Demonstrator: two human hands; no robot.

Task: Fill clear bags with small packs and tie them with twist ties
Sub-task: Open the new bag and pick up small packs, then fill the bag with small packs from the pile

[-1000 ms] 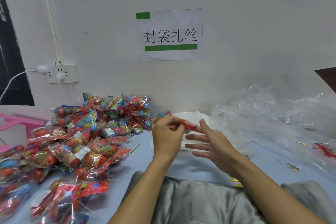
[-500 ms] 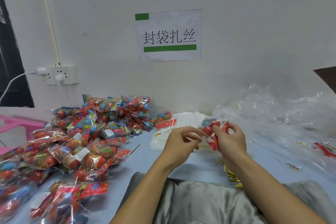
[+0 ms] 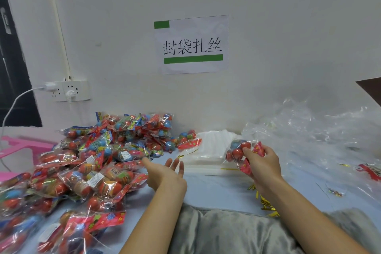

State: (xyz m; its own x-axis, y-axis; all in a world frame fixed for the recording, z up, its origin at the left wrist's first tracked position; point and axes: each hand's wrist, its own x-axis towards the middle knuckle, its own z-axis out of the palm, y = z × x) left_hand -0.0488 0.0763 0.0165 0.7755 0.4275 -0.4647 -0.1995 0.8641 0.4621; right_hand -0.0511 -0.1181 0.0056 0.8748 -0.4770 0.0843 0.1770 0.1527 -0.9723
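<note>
One clear bag (image 3: 240, 151), red and blue balls inside, red printed top

Filled clear bag (image 3: 240, 151) of red balls, gripped in right hand (image 3: 262, 164)

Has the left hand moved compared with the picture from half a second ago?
Yes. The left hand has left the bag in the right hand and swung left, toward the pile of filled bags.
</note>
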